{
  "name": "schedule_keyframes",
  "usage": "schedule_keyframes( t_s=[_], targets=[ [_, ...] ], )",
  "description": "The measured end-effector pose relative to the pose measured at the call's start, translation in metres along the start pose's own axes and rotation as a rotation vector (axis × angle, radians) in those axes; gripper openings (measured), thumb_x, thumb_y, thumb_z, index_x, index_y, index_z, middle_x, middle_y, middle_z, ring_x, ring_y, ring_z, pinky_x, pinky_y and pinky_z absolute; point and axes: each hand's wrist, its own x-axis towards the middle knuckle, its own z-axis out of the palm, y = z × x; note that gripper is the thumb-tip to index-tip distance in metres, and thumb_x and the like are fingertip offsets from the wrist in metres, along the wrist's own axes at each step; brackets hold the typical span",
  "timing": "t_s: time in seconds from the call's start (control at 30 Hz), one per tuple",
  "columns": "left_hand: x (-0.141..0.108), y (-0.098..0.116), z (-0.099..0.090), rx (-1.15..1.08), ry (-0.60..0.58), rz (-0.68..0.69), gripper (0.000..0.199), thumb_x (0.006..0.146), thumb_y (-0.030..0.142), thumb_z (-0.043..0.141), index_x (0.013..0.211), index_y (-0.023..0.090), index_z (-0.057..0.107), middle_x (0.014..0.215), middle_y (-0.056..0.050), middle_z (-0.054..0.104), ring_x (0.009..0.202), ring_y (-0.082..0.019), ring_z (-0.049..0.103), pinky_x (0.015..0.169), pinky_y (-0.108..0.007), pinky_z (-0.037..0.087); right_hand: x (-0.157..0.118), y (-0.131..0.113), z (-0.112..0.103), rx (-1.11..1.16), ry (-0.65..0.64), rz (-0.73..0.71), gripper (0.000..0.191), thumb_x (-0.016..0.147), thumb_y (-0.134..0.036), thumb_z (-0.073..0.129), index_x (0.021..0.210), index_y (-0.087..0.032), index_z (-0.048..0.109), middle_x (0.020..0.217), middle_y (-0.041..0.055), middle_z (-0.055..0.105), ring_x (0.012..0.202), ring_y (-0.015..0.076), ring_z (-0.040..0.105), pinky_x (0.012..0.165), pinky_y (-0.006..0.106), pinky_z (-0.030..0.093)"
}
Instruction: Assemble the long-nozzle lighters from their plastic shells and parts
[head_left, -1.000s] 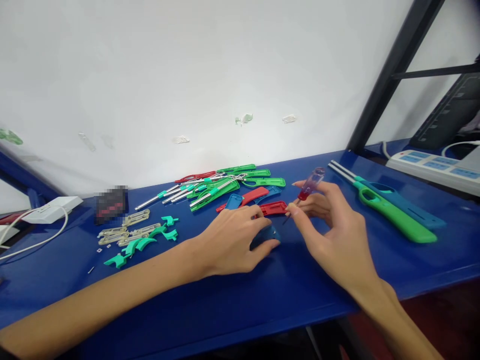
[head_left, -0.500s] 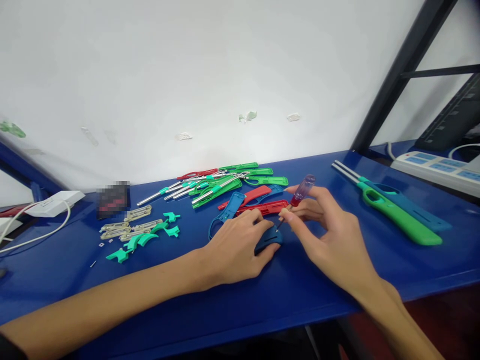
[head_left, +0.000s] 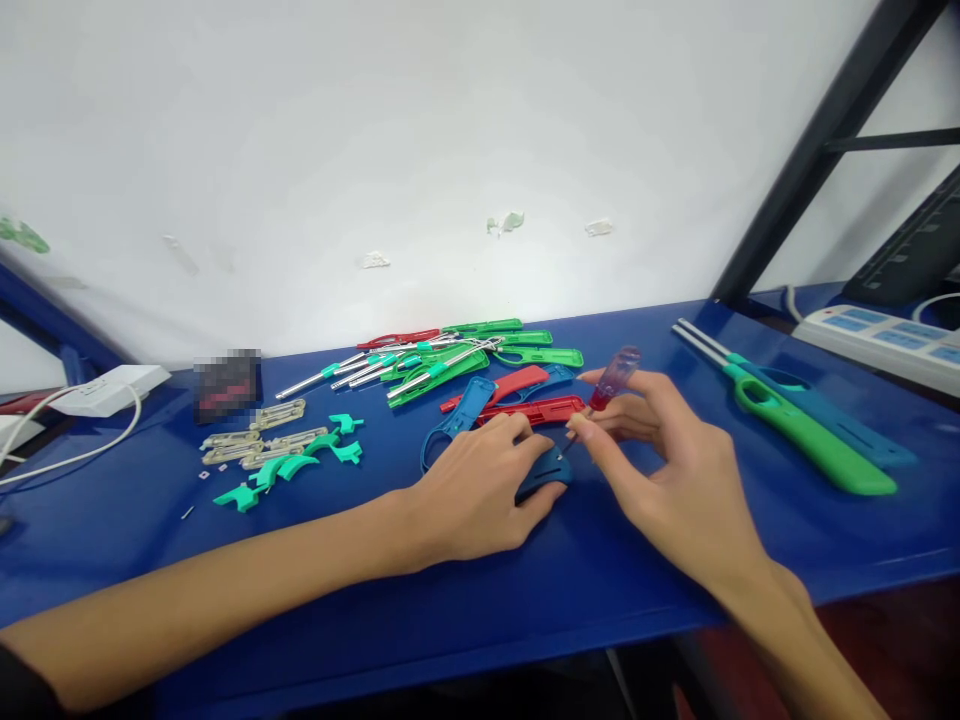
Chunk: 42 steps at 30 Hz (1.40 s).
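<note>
Presently, one screwdriver (head_left: 616, 380), pinched in the fingers of the right hand (head_left: 671, 465), tip apparently touching one blue casing (head_left: 551, 472), gripped on the table (head_left: 615, 570) by the fingers of the left hand (head_left: 472, 490); step, likely screwdriver work; next move calls for steady holding.

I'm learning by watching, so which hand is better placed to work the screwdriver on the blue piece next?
Probably the right hand: it holds the screwdriver, which points down toward the blue piece. The left hand is busy gripping that piece.
</note>
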Motion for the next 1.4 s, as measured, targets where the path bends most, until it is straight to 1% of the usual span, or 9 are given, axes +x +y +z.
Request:
schedule_keyframes(
  t_s=[0.27, 0.47, 0.67, 0.73, 0.83, 1.0, 1.2, 1.3, 1.4],
  targets=[
    [-0.001, 0.000, 0.001, 0.007, -0.007, 0.004, 0.038, 0.105, 0.043, 0.058, 0.126, 0.014, 0.071, 0.111, -0.011, 0.066, 0.105, -0.031, 0.068, 0.085, -0.045, 0.061, 0.000, 0.002, 0.001, 0.004, -0.002, 0.004, 0.031, 0.101, -0.038, 0.072, 0.128, -0.030, 0.059, 0.092, -0.0044, 0.078, 0.084, 0.0151, 0.079, 0.076, 0.023, 0.062],
    [0.000, -0.001, 0.001, 0.011, -0.006, 0.005, 0.039, 0.105, 0.043, 0.058, 0.127, 0.014, 0.071, 0.111, -0.011, 0.066, 0.105, -0.030, 0.068, 0.085, -0.045, 0.060, 0.000, 0.004, 0.001, -0.018, 0.006, 0.005, 0.032, 0.100, -0.040, 0.073, 0.127, -0.029, 0.059, 0.092, -0.0010, 0.079, 0.082, 0.0198, 0.080, 0.069, 0.027, 0.063],
    [0.000, -0.001, 0.001, 0.014, -0.013, 0.006, 0.040, 0.106, 0.044, 0.058, 0.128, 0.014, 0.071, 0.111, -0.011, 0.067, 0.104, -0.030, 0.068, 0.086, -0.044, 0.060, 0.002, 0.005, 0.002, -0.002, -0.022, 0.000, 0.030, 0.099, -0.041, 0.075, 0.122, -0.030, 0.059, 0.091, -0.0030, 0.080, 0.084, 0.0194, 0.080, 0.074, 0.027, 0.064],
    [0.000, -0.001, 0.002, 0.014, -0.016, 0.004, 0.041, 0.106, 0.044, 0.058, 0.131, 0.014, 0.070, 0.113, -0.012, 0.068, 0.106, -0.031, 0.068, 0.086, -0.045, 0.060, 0.003, 0.005, 0.001, -0.013, -0.042, -0.009, 0.023, 0.100, -0.040, 0.075, 0.117, -0.031, 0.063, 0.089, -0.0046, 0.079, 0.081, 0.0178, 0.079, 0.074, 0.026, 0.062],
    [0.000, -0.001, 0.002, 0.005, -0.022, 0.002, 0.043, 0.106, 0.044, 0.058, 0.136, 0.014, 0.068, 0.116, -0.012, 0.068, 0.109, -0.031, 0.068, 0.088, -0.046, 0.060, 0.004, 0.004, -0.001, -0.055, -0.066, -0.024, 0.008, 0.100, -0.035, 0.075, 0.098, -0.029, 0.070, 0.088, -0.0051, 0.079, 0.078, 0.0162, 0.077, 0.075, 0.026, 0.059],
    [0.000, 0.001, 0.000, -0.003, -0.038, -0.016, 0.044, 0.106, 0.044, 0.058, 0.137, 0.014, 0.067, 0.116, -0.012, 0.067, 0.106, -0.030, 0.068, 0.087, -0.045, 0.060, 0.005, 0.002, -0.002, -0.103, -0.060, -0.038, 0.017, 0.098, -0.033, 0.077, 0.083, -0.027, 0.069, 0.083, -0.0055, 0.078, 0.075, 0.0157, 0.075, 0.071, 0.026, 0.054],
    [0.000, 0.002, -0.001, -0.020, -0.043, -0.027, 0.037, 0.105, 0.042, 0.059, 0.126, 0.014, 0.070, 0.117, -0.013, 0.067, 0.108, -0.030, 0.069, 0.089, -0.045, 0.061, 0.005, -0.003, 0.003, -0.086, -0.104, -0.031, 0.023, 0.095, -0.036, 0.080, 0.082, -0.026, 0.064, 0.078, -0.0059, 0.076, 0.066, 0.0149, 0.073, 0.062, 0.025, 0.053],
    [0.000, 0.002, 0.000, -0.027, -0.042, -0.027, 0.035, 0.105, 0.041, 0.059, 0.125, 0.014, 0.070, 0.121, -0.013, 0.067, 0.111, -0.030, 0.069, 0.092, -0.045, 0.061, 0.005, -0.005, 0.005, -0.078, -0.130, -0.012, 0.027, 0.096, -0.041, 0.079, 0.082, -0.026, 0.062, 0.078, -0.0047, 0.077, 0.066, 0.0168, 0.074, 0.060, 0.025, 0.054],
    [0.000, 0.001, -0.001, -0.027, -0.038, -0.029, 0.035, 0.105, 0.042, 0.059, 0.123, 0.015, 0.069, 0.116, -0.013, 0.067, 0.105, -0.030, 0.069, 0.088, -0.044, 0.061, 0.005, -0.005, 0.005, -0.082, -0.126, 0.012, 0.027, 0.097, -0.043, 0.077, 0.083, -0.027, 0.061, 0.078, -0.0027, 0.078, 0.068, 0.0200, 0.076, 0.059, 0.028, 0.056]
  ],
)
